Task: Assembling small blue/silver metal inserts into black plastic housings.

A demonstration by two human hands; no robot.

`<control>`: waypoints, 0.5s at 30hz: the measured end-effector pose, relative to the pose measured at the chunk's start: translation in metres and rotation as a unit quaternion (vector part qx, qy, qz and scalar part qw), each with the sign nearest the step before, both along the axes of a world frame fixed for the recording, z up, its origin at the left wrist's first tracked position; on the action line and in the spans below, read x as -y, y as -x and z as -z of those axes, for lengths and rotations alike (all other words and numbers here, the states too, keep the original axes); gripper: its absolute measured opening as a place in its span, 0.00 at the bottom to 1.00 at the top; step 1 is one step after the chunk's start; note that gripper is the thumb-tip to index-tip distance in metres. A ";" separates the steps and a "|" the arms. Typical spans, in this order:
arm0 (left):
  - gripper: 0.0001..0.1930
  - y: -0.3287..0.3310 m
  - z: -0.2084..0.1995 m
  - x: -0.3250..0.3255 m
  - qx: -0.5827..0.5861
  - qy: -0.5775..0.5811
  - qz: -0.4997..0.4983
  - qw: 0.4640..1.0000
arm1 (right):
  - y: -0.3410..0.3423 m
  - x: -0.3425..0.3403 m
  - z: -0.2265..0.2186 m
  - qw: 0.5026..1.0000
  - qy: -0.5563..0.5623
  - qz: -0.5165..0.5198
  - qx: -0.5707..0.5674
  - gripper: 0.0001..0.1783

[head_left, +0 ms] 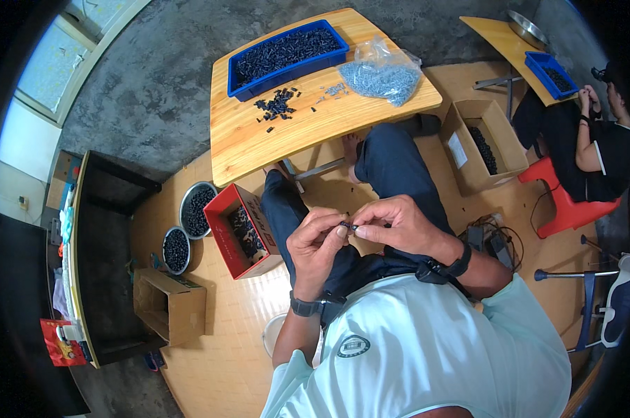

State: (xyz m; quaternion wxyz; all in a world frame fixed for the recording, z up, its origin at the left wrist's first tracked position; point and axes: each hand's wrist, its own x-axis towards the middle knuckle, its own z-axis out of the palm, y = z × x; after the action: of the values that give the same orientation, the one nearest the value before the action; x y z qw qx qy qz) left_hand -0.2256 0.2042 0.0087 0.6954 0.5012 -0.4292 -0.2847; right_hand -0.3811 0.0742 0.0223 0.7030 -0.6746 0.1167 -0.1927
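Observation:
Over my lap, my left hand (313, 244) and my right hand (402, 224) meet with thumbs and fingertips pinched. Between them is a small dark piece (348, 225), mostly hidden by the fingers; its exact kind is too small to make out. Ahead, on the wooden table (329, 124), stands a blue tray (294, 75) full of small black parts. A loose heap of black parts (279, 104) lies before it. Right of the tray rests a clear plastic bag (383, 78) of many small grey-blue pieces, with a few grey pieces (334, 89) spilled beside it.
Left of my legs stands a red box (222, 237) with black parts, near two metal bowls (183, 209) (167, 259) and a cardboard box (187, 317). Another carton (468, 171) is at the right. Beyond it a person (593, 146) sits on a red stool (572, 209) by a second table (492, 38).

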 end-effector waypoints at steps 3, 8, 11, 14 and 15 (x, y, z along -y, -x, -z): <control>0.05 0.001 0.001 -0.001 0.005 0.004 0.000 1.000 | 0.000 0.000 0.001 1.000 -0.005 -0.002 0.002 0.08; 0.05 0.003 0.000 0.000 0.017 0.003 0.001 1.000 | 0.001 0.001 0.004 1.000 0.001 0.002 0.002 0.08; 0.05 0.003 -0.002 0.000 0.032 0.001 0.003 0.999 | 0.001 0.001 0.003 1.000 0.010 0.009 -0.004 0.08; 0.06 0.001 0.000 -0.001 0.073 -0.005 0.001 0.997 | 0.002 0.001 0.001 1.000 0.006 0.014 -0.017 0.08; 0.06 0.001 0.000 -0.001 0.082 -0.003 0.001 0.997 | 0.003 0.001 0.000 1.000 0.006 0.015 -0.017 0.08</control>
State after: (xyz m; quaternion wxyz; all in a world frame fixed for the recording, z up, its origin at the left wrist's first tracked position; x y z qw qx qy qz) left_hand -0.2269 0.2049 0.0090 0.6561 0.5247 -0.4839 -0.2449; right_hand -0.3837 0.0734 0.0221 0.6942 -0.6799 0.1374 -0.1923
